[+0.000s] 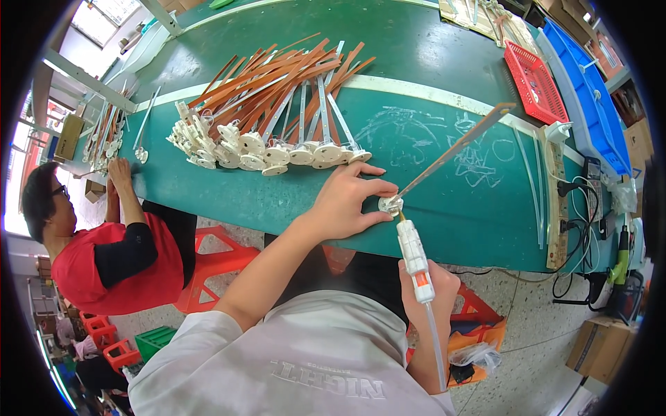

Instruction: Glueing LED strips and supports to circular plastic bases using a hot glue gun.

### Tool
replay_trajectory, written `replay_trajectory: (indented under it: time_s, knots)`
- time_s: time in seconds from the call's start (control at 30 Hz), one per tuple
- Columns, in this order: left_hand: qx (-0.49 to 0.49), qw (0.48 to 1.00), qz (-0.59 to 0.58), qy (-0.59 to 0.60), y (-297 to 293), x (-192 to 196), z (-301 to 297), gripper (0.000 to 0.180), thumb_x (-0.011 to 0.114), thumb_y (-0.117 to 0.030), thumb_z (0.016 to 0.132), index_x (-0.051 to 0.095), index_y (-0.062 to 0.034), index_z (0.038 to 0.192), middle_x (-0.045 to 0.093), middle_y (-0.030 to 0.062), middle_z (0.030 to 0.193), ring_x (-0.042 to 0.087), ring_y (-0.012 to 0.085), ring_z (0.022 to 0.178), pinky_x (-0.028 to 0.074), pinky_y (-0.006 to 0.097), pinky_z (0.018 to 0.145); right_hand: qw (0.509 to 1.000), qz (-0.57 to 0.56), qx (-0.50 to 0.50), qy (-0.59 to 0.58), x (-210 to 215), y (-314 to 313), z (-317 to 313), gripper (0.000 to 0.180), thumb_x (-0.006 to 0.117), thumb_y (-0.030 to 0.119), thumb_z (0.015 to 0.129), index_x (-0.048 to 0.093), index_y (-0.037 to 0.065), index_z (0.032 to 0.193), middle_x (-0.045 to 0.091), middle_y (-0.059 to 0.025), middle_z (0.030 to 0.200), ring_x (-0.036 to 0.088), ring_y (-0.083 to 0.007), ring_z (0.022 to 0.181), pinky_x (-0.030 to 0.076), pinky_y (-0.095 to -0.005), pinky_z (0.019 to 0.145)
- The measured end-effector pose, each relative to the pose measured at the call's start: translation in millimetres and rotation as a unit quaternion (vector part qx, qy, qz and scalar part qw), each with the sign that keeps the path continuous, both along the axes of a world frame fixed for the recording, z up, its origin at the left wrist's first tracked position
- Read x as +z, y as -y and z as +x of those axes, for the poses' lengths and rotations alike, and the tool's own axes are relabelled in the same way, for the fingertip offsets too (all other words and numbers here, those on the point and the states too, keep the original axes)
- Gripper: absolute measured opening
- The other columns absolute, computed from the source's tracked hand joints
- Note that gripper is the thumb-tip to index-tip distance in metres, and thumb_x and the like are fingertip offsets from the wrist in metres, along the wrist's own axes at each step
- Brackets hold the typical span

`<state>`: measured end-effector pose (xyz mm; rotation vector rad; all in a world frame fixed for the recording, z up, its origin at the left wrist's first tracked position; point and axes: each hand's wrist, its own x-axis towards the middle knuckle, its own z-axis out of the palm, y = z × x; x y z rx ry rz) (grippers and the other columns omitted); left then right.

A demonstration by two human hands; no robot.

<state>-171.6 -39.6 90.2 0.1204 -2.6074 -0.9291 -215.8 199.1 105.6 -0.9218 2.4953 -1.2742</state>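
Note:
My left hand pinches a small white round base near the table's front edge, thumb and index finger on its rim. A long thin metal strip slants up from that base to the right. In my right hand is a white hot glue gun, its nozzle pointing at the base. A translucent glue stick trails from the gun's back end. Just beyond my left hand lies a heap of white round bases with brown and silver strips fanning away from them.
At the right edge are spare glue sticks, a power strip with cables, a red basket and a blue tray. A co-worker in red handles similar pieces on the left. White glue marks streak the green table.

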Motion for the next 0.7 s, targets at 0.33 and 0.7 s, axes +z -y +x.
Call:
replay_trajectory:
  time_s: [0.33,0.7]
  knots:
    - [-0.086,0.995,0.024,0.04,12,4,-6,0.065,0.084,-0.018,0.074,0.059,-0.0144,0.133,0.074,-0.0035,0.115,0.053,0.0251,0.123,0.041,0.045,0.102,0.985,-0.122,-0.03,0.116,11,16,-48,0.015,0.077,0.008,0.084,0.064,0.001,0.08,0.06,-0.0051,0.062,0.054,-0.012,0.051,0.042,-0.0288,0.05]
    - [-0.097,0.99,0.048,0.09,14,7,-4,0.079,0.081,-0.016,0.078,0.044,-0.0145,0.148,0.072,-0.0045,0.122,0.048,0.027,0.13,0.033,0.048,0.111,0.982,-0.09,-0.039,0.16,21,57,-89,0.02,0.078,0.008,0.084,0.064,0.004,0.098,0.064,0.0002,0.081,0.058,-0.0074,0.065,0.048,-0.0248,0.057]
